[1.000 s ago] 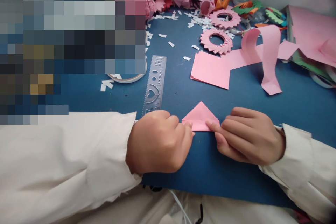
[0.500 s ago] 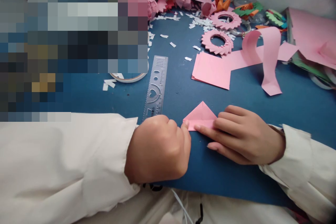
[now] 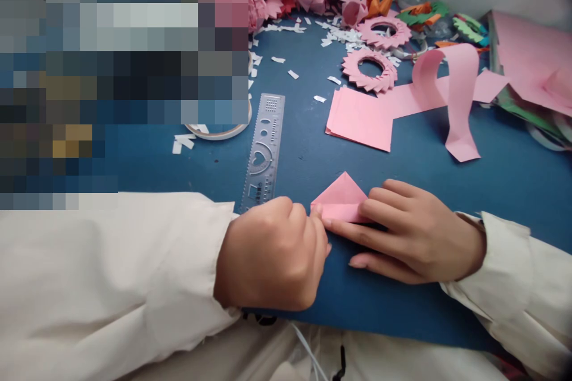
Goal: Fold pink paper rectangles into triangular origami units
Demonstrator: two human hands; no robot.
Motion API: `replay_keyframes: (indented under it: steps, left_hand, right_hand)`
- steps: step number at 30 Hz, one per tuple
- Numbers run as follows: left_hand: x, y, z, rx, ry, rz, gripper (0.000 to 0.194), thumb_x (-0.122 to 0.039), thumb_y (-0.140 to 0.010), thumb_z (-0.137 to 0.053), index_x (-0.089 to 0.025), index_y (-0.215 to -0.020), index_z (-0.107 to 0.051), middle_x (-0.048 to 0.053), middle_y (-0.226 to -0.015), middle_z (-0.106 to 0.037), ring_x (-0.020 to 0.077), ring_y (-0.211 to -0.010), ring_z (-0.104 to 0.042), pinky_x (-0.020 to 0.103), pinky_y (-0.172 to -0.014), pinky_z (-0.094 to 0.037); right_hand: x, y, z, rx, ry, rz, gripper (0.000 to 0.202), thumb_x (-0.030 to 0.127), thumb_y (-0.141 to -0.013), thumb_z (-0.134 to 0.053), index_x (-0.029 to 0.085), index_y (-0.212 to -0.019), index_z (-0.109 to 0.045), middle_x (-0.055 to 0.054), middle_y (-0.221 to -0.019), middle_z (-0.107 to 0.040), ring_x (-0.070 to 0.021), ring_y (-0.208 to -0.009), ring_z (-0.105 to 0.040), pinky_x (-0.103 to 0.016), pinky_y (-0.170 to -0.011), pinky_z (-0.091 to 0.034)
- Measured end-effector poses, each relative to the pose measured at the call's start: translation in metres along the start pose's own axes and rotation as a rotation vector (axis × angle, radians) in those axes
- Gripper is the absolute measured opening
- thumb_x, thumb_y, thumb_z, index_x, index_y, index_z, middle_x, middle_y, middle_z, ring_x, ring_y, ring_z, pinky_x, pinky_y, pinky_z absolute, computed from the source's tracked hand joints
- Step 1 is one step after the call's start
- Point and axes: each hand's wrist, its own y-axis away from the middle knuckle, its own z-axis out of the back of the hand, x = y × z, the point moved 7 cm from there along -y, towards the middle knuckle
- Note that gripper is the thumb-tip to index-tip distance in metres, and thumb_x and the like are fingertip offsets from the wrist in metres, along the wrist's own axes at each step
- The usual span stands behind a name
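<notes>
A small pink paper [image 3: 343,196], folded to a peak at the top with a straight strip along its bottom edge, lies flat on the blue table [image 3: 357,303]. My left hand [image 3: 277,256] is curled closed, one fingertip pressing on the paper's left corner. Spread over the right part of the paper is my right hand [image 3: 411,232], its fingers apart and its index fingertip at the lower edge near the left fingertip. The right thumb rests off the paper, on the table side nearer me.
A clear ruler [image 3: 263,149] lies left of the paper. Beyond are stacked pink squares [image 3: 361,119], a curled pink strip [image 3: 462,89], pink paper rings [image 3: 370,71], white scraps [image 3: 344,36] and a tape roll [image 3: 223,134]. The upper left is pixelated.
My right index finger has slid left along the paper's lower edge, closer to my left fingertip. The folded paper has hardly moved.
</notes>
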Motion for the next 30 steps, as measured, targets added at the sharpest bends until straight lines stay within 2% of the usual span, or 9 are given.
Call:
replay_keyframes:
  steps: [3, 9, 14, 17, 21, 23, 25, 27, 30]
  left_hand:
    - [0.000, 0.000, 0.000, 0.001, 0.011, 0.000, 0.021, -0.022, -0.082, -0.056, -0.005, -0.073, -0.063, 0.006, -0.054, -0.057, 0.0129, -0.042, -0.046, 0.025, -0.037, -0.029]
    - [0.002, 0.000, 0.000, -0.016, 0.016, 0.024, 0.018, -0.019, -0.083, -0.055, -0.007, -0.072, -0.063, 0.004, -0.052, -0.056, 0.0135, -0.042, -0.047, 0.026, -0.036, -0.030]
    - [0.004, -0.001, 0.000, -0.009, -0.011, 0.040, 0.017, -0.018, -0.083, -0.054, -0.006, -0.077, -0.064, 0.002, -0.051, -0.054, 0.0127, -0.041, -0.046, 0.027, -0.036, -0.031]
    - [0.006, -0.001, 0.000, 0.002, 0.001, 0.061, 0.016, -0.017, -0.083, -0.054, -0.008, -0.074, -0.064, 0.001, -0.050, -0.053, 0.0126, -0.042, -0.045, 0.027, -0.037, -0.031]
    - [0.010, 0.000, -0.001, 0.031, 0.083, 0.084, 0.017, -0.013, -0.083, -0.048, -0.011, -0.073, -0.062, 0.001, -0.052, -0.051, 0.0132, -0.043, -0.046, 0.028, -0.038, -0.033]
    - [0.010, 0.000, 0.000, 0.023, 0.106, 0.076, 0.020, -0.009, -0.082, -0.044, -0.011, -0.073, -0.062, 0.002, -0.053, -0.052, 0.0131, -0.043, -0.046, 0.028, -0.039, -0.035]
    - [0.008, -0.001, 0.002, -0.001, 0.107, 0.058, 0.022, -0.007, -0.081, -0.042, -0.009, -0.074, -0.062, 0.002, -0.052, -0.052, 0.0132, -0.043, -0.046, 0.027, -0.039, -0.034]
    - [0.007, -0.001, 0.003, -0.012, 0.095, 0.051, 0.022, -0.007, -0.081, -0.041, -0.007, -0.076, -0.063, 0.003, -0.052, -0.052, 0.0135, -0.042, -0.046, 0.027, -0.038, -0.034]
    - [0.008, 0.000, 0.002, 0.003, 0.101, 0.075, 0.022, -0.007, -0.082, -0.041, -0.007, -0.077, -0.062, 0.003, -0.052, -0.053, 0.0135, -0.042, -0.046, 0.027, -0.040, -0.034]
  right_hand:
    - [0.000, 0.000, 0.000, 0.004, -0.014, -0.014, 0.043, 0.041, -0.086, -0.048, 0.014, -0.119, -0.051, -0.004, -0.080, -0.055, -0.0157, -0.066, -0.042, -0.031, -0.059, -0.034]
    - [0.004, -0.001, 0.006, -0.059, -0.040, 0.001, 0.032, 0.028, -0.085, -0.049, 0.008, -0.109, -0.053, -0.004, -0.073, -0.055, -0.0155, -0.064, -0.046, -0.031, -0.054, -0.035]
    - [0.008, 0.002, 0.014, -0.168, -0.004, -0.011, 0.011, 0.017, -0.082, -0.049, 0.011, -0.081, -0.058, -0.001, -0.059, -0.050, -0.0128, -0.055, -0.044, -0.029, -0.047, -0.034]
    - [0.006, 0.006, 0.016, -0.232, 0.039, -0.058, 0.017, 0.012, -0.078, -0.052, 0.015, -0.061, -0.053, -0.001, -0.054, -0.047, -0.0117, -0.052, -0.042, -0.029, -0.047, -0.035]
    - [0.005, 0.009, 0.018, -0.266, 0.057, -0.064, 0.027, 0.011, -0.076, -0.053, 0.018, -0.051, -0.046, 0.000, -0.049, -0.044, -0.0113, -0.049, -0.039, -0.029, -0.045, -0.034]
    - [0.004, 0.008, 0.018, -0.260, 0.063, -0.055, 0.026, 0.012, -0.077, -0.053, 0.019, -0.052, -0.046, 0.001, -0.049, -0.042, -0.0115, -0.049, -0.040, -0.029, -0.045, -0.033]
    - [0.004, 0.006, 0.017, -0.255, 0.080, -0.046, 0.019, 0.015, -0.078, -0.054, 0.018, -0.059, -0.051, -0.001, -0.056, -0.049, -0.0135, -0.057, -0.047, -0.029, -0.048, -0.037]
    - [0.002, 0.004, 0.016, -0.244, 0.086, -0.048, 0.006, 0.019, -0.078, -0.056, 0.015, -0.073, -0.056, -0.006, -0.074, -0.059, -0.0178, -0.074, -0.055, -0.030, -0.057, -0.044]
    - [-0.002, 0.002, 0.012, -0.206, 0.050, -0.082, 0.015, 0.020, -0.079, -0.057, 0.011, -0.091, -0.056, -0.010, -0.094, -0.061, -0.0211, -0.089, -0.055, -0.034, -0.068, -0.047]
